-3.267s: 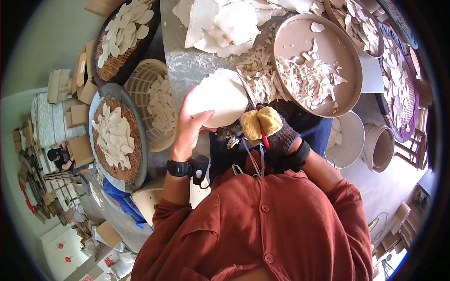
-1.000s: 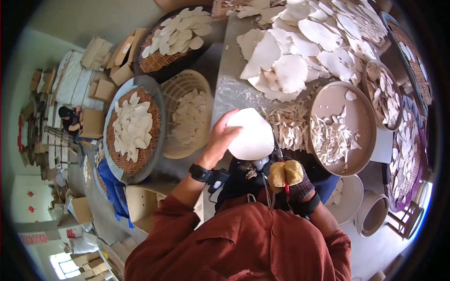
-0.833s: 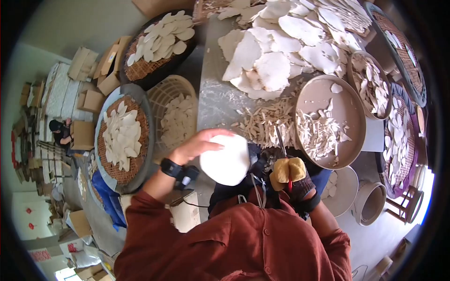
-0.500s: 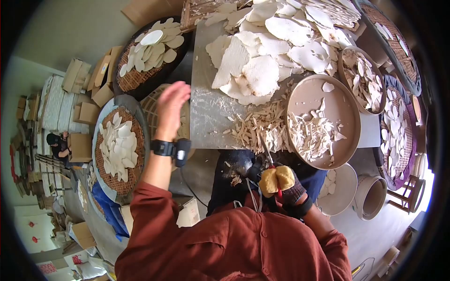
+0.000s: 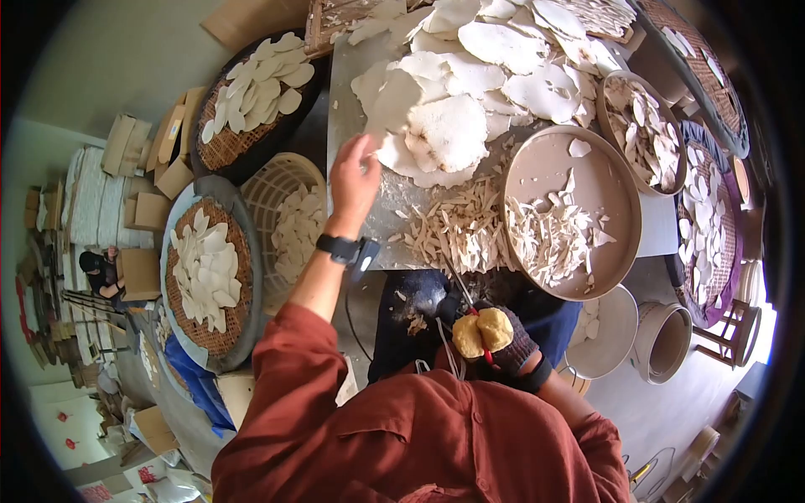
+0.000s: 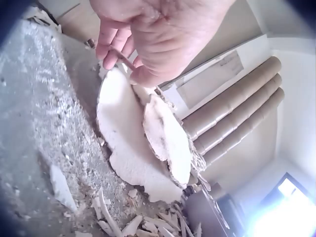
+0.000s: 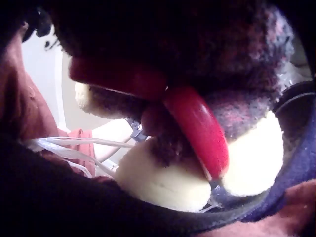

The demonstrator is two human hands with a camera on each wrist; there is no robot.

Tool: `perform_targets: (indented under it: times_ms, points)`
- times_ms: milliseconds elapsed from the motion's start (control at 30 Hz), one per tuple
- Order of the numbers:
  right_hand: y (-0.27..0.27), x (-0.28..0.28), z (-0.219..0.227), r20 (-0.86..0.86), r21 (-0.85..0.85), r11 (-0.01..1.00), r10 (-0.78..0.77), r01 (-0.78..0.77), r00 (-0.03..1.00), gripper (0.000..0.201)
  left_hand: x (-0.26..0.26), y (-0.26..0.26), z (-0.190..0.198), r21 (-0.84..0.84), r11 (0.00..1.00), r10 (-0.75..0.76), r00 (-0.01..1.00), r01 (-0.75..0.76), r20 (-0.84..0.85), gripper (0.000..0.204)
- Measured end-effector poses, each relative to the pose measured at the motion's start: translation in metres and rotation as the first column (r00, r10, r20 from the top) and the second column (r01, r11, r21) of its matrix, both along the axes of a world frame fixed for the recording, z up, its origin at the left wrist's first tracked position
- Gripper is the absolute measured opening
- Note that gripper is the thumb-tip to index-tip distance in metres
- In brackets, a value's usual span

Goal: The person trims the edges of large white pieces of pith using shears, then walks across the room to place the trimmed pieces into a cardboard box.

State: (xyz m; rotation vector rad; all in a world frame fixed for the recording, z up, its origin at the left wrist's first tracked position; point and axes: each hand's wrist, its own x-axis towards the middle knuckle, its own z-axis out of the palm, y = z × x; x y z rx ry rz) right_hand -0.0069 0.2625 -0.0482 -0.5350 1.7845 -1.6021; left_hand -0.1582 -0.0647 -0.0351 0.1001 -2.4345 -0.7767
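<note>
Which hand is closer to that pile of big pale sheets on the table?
The left. The left hand is right at the left edge of the pale sheets; the right hand is farther back, near the shirt, gripping a red-handled tool.

Its pale disc released, the left hand [image 5: 355,186] I guide has swung from above the cream basket [image 5: 258,205] to the table [image 5: 352,92], now pinching a white sheet's [image 6: 121,118] edge.
</note>
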Motion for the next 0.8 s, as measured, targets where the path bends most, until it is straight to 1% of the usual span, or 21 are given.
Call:
perform_targets:
  times_ms: [33,67,100,133,167,233,300,333,367,433,533,567,600,633,667,700,733,767,800]
  points:
    - [0.0,-0.001,0.002,-0.031,-0.004,1.0,0.022,-0.022,0.999,0.043,0.011,-0.005,0.008,0.025,1.0,0.004,1.0,-0.003,-0.027,0.026]
    - [0.001,-0.002,-0.002,-0.053,-0.085,0.996,0.026,-0.03,0.998,0.041,0.024,-0.007,0.015,0.302,0.953,0.003,1.0,-0.003,-0.001,0.023]
    - [0.002,-0.003,-0.006,-0.074,-0.167,0.985,0.031,-0.043,0.997,0.04,0.038,-0.007,0.026,0.555,0.832,0.0,1.0,-0.012,0.023,0.021]
    - [0.0,-0.001,-0.016,0.097,-0.19,0.982,0.012,0.007,0.995,0.035,0.052,-0.009,0.041,0.74,0.673,-0.015,0.999,-0.01,0.028,0.024]
    - [0.0,-0.002,-0.021,0.266,-0.2,0.978,-0.007,0.063,0.964,0.03,0.068,-0.01,0.052,0.846,0.534,-0.047,0.998,0.0,0.03,0.025]
    - [0.0,0.0,-0.038,0.409,-0.28,0.946,-0.037,0.164,0.912,0.024,0.096,-0.008,0.064,0.938,0.347,-0.142,0.989,0.013,0.039,0.026]
    - [-0.006,-0.003,-0.026,0.589,-0.365,0.872,-0.054,0.325,0.807,0.026,0.12,0.001,0.067,0.958,0.281,-0.17,0.979,-0.064,0.115,0.026]
    - [-0.007,-0.003,-0.028,0.544,-0.346,0.874,-0.109,0.342,0.832,0.027,0.128,0.007,0.065,0.964,0.246,-0.189,0.97,-0.1,0.149,0.026]
    - [-0.008,-0.004,-0.026,0.599,-0.363,0.852,-0.097,0.378,0.795,0.028,0.134,0.01,0.059,0.967,0.231,-0.231,0.96,-0.106,0.16,0.026]
    - [-0.01,-0.004,-0.017,0.539,-0.37,0.853,-0.127,0.369,0.833,0.028,0.142,0.011,0.043,0.971,0.211,-0.304,0.936,-0.113,0.176,0.027]
    - [-0.007,-0.004,-0.011,0.293,-0.329,0.911,-0.154,0.25,0.944,0.029,0.137,0.005,0.03,0.954,0.266,-0.433,0.867,-0.139,0.247,0.033]
    - [-0.006,-0.003,-0.011,0.338,-0.351,0.896,-0.15,0.272,0.929,0.029,0.133,0.0,0.024,0.947,0.286,-0.474,0.837,-0.146,0.272,0.034]
    - [-0.003,-0.001,-0.013,0.382,-0.373,0.88,-0.143,0.294,0.913,0.03,0.127,-0.006,0.018,0.925,0.336,-0.502,0.797,-0.179,0.337,0.037]
    - [-0.001,0.001,-0.016,0.426,-0.393,0.863,-0.133,0.316,0.895,0.03,0.121,-0.008,0.01,0.853,0.503,-0.428,0.817,-0.141,0.388,0.037]
    - [0.001,0.008,-0.028,0.472,-0.403,0.843,-0.141,0.356,0.87,0.029,0.115,-0.011,0.0,0.748,0.654,-0.345,0.837,-0.109,0.424,0.038]
    - [0.002,0.007,-0.023,0.478,-0.386,0.852,-0.144,0.355,0.866,0.028,0.107,-0.014,-0.01,0.616,0.784,-0.257,0.859,-0.083,0.443,0.039]
    - [0.004,0.006,-0.016,0.485,-0.368,0.86,-0.148,0.355,0.862,0.027,0.097,-0.018,-0.021,0.351,0.936,-0.114,0.915,-0.032,0.386,0.041]
    - [0.006,0.006,-0.013,0.493,-0.348,0.868,-0.152,0.354,0.857,0.027,0.085,-0.017,-0.021,0.399,0.917,-0.146,0.921,-0.012,0.361,0.041]
    - [0.007,0.007,-0.016,0.432,-0.306,0.895,-0.172,0.323,0.886,0.025,0.072,-0.011,-0.02,0.447,0.894,-0.177,0.926,0.01,0.334,0.041]
